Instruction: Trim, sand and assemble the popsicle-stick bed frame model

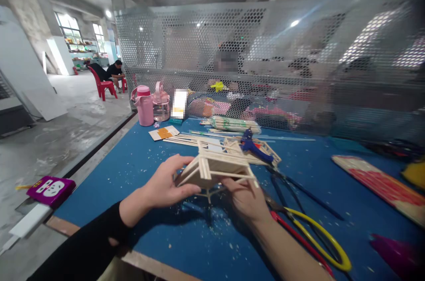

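Pinching the left end of the stick frame (pixel 227 164) w/ my L hand (pixel 162 186), thumb on the near side, fingertips round the far edge; my R hand (pixel 248 200) is under the right side, but some fingers are hidden, so can't tell if they pinch or just prop. For a good hold I'd go light, approx. equal both sides, & take the thicker bars, b/c thin sticks would prob. snap or come unstuck if squeezed. Frame's in front of me, looks held above the blue table (pixel 114 179); it's tilted, w/ what looks like an open side facing me & thin sticks pointing down underneath. Long axis seems to run L to R, dropping a bit toward my R hand, tho at this angle I'm not sure. Beyond it: blue glue gun (pixel 257 150) behind on the right, loose wood strips (pixel 181 139) & a wrapped stick bundle (pixel 235 125) farther back; red-and-yellow-handled cutters (pixel 300 242) by my R forearm.
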A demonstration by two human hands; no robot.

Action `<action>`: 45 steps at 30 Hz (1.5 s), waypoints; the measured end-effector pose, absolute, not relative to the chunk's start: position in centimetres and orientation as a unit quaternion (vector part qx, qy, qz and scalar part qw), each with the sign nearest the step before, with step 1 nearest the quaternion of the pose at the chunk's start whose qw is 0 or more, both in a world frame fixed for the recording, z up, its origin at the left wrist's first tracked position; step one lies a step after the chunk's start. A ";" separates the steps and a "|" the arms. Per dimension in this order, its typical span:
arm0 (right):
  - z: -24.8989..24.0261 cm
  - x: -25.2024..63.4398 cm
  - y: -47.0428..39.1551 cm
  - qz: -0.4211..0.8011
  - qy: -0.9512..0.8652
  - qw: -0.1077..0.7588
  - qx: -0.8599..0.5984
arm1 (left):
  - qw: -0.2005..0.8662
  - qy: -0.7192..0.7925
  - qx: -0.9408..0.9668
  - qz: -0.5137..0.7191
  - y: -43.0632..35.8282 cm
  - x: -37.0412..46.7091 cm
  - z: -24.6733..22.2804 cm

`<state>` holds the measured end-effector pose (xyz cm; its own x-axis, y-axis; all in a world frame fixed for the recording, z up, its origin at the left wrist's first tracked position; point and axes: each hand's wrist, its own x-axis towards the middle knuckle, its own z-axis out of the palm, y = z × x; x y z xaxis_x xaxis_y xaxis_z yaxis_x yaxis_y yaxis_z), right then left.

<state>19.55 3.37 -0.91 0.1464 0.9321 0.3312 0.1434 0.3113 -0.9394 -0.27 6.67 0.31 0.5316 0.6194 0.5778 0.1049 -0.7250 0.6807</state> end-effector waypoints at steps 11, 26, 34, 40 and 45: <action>-2.2 19.6 4.5 0.146 -0.595 0.608 -0.505 | -0.020 0.276 0.809 0.518 7.5 -0.5 0.0; -0.1 18.7 1.8 -0.237 -0.781 0.437 -0.379 | -0.108 0.264 0.787 0.546 7.2 0.0 -0.1; 1.1 19.7 2.5 -0.204 -0.716 0.472 -0.471 | -0.125 0.280 0.795 0.524 7.9 -0.2 -0.6; 1.1 24.0 1.5 -0.086 -0.737 0.339 -0.579 | -0.112 0.273 0.790 0.537 8.0 -0.3 -0.7; 0.8 28.5 1.5 -0.044 -0.667 0.230 -0.707 | -0.026 0.297 0.779 0.552 7.5 -0.3 -0.8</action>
<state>28.50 1.48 0.84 0.1062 0.9232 0.3694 0.9636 -0.0038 -0.2674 -0.28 7.47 -0.76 0.2135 0.4339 0.8753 0.4921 -0.8218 0.2873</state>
